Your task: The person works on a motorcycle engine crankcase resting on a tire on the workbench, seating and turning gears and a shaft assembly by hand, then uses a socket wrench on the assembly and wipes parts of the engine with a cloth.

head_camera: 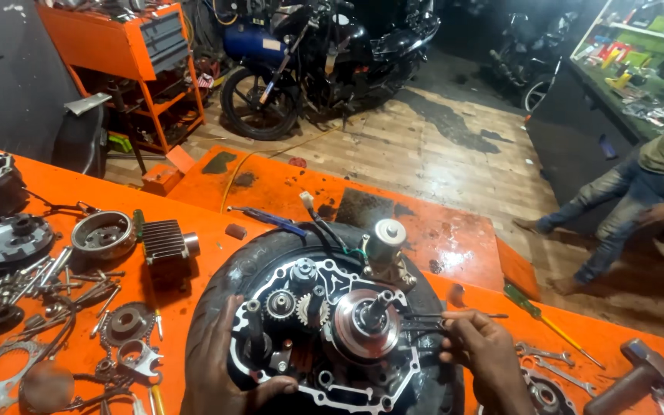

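An open engine case (324, 338) with gears and a round clutch hub (363, 327) lies on a black tyre (270, 257) on the orange bench. My left hand (220, 361) rests on the case's left edge, fingers curled over its rim. In my right hand (482, 353) is a pair of thin black pliers (432, 321), whose tips point left at the clutch hub's shaft. A silver starter motor (386, 246) stands upright at the case's far side, with wires running off it.
Engine parts, bolts and a finned cylinder (167, 242) are spread over the orange bench (286, 192) at left. A green-handled screwdriver (536, 315), spanners (551, 361) and a hammer (639, 376) lie at right. A motorcycle (324, 54) stands behind; another person (639, 192) sits at right.
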